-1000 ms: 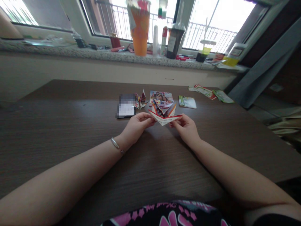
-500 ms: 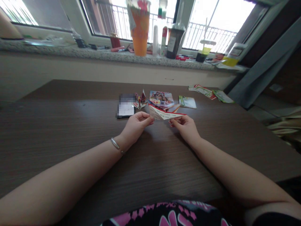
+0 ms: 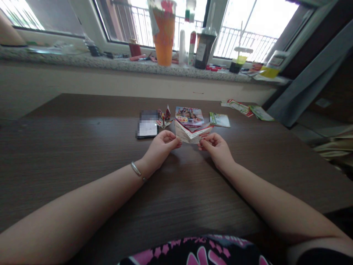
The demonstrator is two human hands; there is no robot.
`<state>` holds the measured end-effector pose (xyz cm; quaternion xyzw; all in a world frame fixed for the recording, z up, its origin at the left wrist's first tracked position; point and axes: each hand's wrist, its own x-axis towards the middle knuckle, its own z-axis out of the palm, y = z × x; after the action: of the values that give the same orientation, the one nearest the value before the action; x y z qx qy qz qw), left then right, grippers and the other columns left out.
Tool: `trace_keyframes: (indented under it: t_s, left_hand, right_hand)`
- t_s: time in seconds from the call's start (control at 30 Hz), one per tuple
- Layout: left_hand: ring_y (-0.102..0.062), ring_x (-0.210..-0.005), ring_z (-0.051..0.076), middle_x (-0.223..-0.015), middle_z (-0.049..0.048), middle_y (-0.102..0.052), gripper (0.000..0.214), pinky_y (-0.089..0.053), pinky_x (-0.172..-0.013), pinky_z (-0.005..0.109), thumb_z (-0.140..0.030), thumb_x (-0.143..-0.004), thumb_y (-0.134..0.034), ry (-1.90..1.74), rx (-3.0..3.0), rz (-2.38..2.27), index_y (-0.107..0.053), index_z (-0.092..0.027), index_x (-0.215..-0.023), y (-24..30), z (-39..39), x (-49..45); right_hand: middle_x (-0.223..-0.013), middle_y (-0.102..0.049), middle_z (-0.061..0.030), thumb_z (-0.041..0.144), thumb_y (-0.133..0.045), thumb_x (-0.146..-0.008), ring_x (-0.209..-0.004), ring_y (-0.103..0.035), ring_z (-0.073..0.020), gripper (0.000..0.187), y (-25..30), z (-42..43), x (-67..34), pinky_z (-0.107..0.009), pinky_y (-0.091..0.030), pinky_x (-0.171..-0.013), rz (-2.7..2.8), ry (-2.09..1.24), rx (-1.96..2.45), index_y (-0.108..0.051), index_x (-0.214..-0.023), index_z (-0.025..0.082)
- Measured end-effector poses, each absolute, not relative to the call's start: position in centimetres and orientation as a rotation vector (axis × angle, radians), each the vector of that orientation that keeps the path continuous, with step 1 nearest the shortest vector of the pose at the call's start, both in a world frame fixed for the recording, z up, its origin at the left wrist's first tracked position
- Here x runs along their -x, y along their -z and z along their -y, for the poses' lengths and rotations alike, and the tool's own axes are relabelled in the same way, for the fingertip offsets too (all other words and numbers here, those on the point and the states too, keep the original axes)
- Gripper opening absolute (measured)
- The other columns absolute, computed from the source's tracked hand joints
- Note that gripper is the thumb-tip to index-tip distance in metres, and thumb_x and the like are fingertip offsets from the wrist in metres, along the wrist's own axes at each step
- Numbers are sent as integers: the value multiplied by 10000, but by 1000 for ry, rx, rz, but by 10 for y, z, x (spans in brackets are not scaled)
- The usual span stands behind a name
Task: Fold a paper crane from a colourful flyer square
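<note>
folded red-and-white printed paper [image 3: 191,136] pinched by nearly closed left hand [image 3: 164,142] and right hand [image 3: 217,146], tall orange plastic cup [image 3: 164,40] cut off at top, contents unclear

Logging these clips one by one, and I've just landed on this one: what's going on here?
A person's left hand and right hand hold a folded paper between them, one pinching each side, at a table. Its upper edge dips in the middle like a shallow V. Beyond it are a phone, a paper figure and a colourful leaflet.
</note>
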<state>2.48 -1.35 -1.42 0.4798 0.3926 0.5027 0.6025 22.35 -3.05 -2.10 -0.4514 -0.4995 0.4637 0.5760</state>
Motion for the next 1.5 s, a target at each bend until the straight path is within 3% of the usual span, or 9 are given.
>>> trace_keyframes:
  t_s: [0.13,0.33,0.63,0.7,0.83,1.03,1.27,1.5]
  left_hand:
    - [-642,-797,121,-893,33,-677,423,-498,-799,273,-280,-698,-769,-1109,-1128,-837,-538,-140,-1024,15,13,-26]
    - [-637,-902,156,-1049,83,-671,378,-489,-855,296,-315,-738,-744,-1044,-1195,-743,-587,-131,-1028,16,15,-27]
    - [-653,-884,190,-1149,107,-624,769,-532,-743,304,-358,-762,-720,-1076,-1312,-779,-280,-232,-1380,13,19,-28]
    - [-659,-848,175,-1161,98,-612,684,-537,-729,300,-379,-776,-700,-1104,-1355,-798,-329,-237,-1333,13,19,-28]
    - [-654,-844,159,-1021,62,-664,341,-533,-747,282,-397,-790,-673,-1107,-1387,-896,-546,-172,-1012,11,18,-26]
    - [-638,-757,124,-871,33,-688,307,-528,-764,272,-379,-701,-749,-1150,-1230,-980,-588,-140,-806,13,15,-25]
    - [-638,-704,102,-811,18,-686,354,-524,-746,256,-366,-639,-797,-1148,-1132,-926,-553,-140,-762,17,13,-26]
    - [-639,-650,99,-727,-14,-658,408,-508,-695,236,-287,-624,-805,-1156,-1058,-915,-484,-161,-841,15,13,-26]
  right_hand:
    - [-711,-659,28,434,-797,-621,-617,-637,-126,398,23,30,-223,-280,-558,-602,1183,-1102,1036,-488,-749,219]
    - [-722,-646,33,435,-800,-626,-615,-622,-112,401,21,32,-221,-264,-557,-594,1212,-1138,990,-490,-764,222]
    - [-724,-640,39,420,-795,-636,-599,-615,-104,395,20,33,-219,-256,-548,-585,1204,-1151,982,-480,-764,221]
    - [-727,-643,38,417,-793,-638,-603,-622,-108,389,20,32,-219,-257,-551,-583,1195,-1150,983,-482,-768,223]
    - [-724,-647,36,406,-791,-639,-620,-640,-119,377,20,31,-220,-260,-556,-578,1165,-1138,995,-487,-765,223]
    - [-652,-639,44,374,-817,-595,-611,-650,-134,382,21,30,-222,-255,-551,-547,1061,-1158,1038,-502,-744,217]
    - [-614,-637,59,346,-852,-520,-547,-623,-101,408,20,29,-221,-224,-539,-537,933,-1223,1025,-523,-717,209]
    - [-651,-639,52,364,-829,-574,-563,-616,-98,382,22,30,-221,-237,-546,-564,1023,-1152,1014,-522,-741,208]
